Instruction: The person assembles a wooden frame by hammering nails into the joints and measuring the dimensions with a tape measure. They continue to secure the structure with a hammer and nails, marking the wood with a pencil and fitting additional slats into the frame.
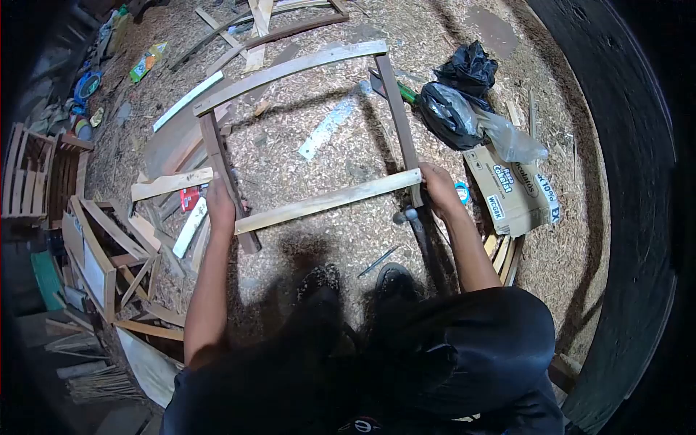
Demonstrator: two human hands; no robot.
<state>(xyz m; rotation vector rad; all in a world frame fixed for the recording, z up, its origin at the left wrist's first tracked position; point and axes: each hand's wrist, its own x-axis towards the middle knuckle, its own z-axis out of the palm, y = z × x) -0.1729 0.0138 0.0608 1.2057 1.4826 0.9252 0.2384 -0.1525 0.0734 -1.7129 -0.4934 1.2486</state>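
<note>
A four-sided wooden frame [330, 201] spans the space in front of my knees, with two pale slats joined to two dark side pieces. My left hand [220, 206] is closed around the dark left side piece, just above the near slat's end. At the near right corner, my right hand [439, 190] grips the dark right side piece, its fingers partly hidden behind the wood. A hammer [410, 216] shows its metal head just below that corner. On the shavings near my shoes lies a thin dark pen-like tool [378, 262].
Wood shavings cover the floor. Black plastic bags [448, 116] and a flattened cardboard box [511, 190] lie to the right. Wooden frames [109, 254] and loose slats crowd the left. More frame pieces [297, 29] lie at the far side. A dark beam [623, 145] runs along the right.
</note>
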